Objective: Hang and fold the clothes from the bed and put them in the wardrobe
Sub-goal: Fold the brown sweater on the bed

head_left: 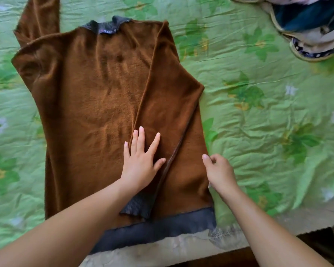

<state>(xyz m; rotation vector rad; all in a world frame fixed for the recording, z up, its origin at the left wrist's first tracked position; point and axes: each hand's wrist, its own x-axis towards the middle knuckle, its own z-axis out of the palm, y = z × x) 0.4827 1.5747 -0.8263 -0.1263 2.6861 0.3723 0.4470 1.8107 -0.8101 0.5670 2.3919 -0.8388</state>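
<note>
Sweater point(96, 97) lies flat under both hands on the bed, spread on the green sheet point(258, 112), hem point(152, 230) toward the person. Left hand point(141, 162) is spread flat, fingers apart, pressing the folded-in sleeve point(162, 93) onto the body panel, with the cuff point(137, 207) just below the wrist. Right hand point(218, 170) is curled at the sweater's side edge and looks to be pinching the fold there. The contact is partly hidden, so that's a judgement. Handling: plush, fleecy fabric, so likely soft, light and limp with zero stiffness. It'll sag and slide off its own folds unless pinned, though the nap probably grips itself a bit. Best holds are the doubled side fold by the right hand and the ribbed hem or collar point(104, 26), since the seams carry load better than open pile. The other sleeve point(37, 18) isn't folded yet. It sticks out far beyond the left hand, up and away, and needs a reach across. Clutter: a clothes pile point(305, 26) sits well beyond the right hand, apart from the sweater, not blocking. The bed edge point(181, 245) is just behind the wrists and the hem sits right at it, so a tug toward the body could drag the sweater off.
</note>
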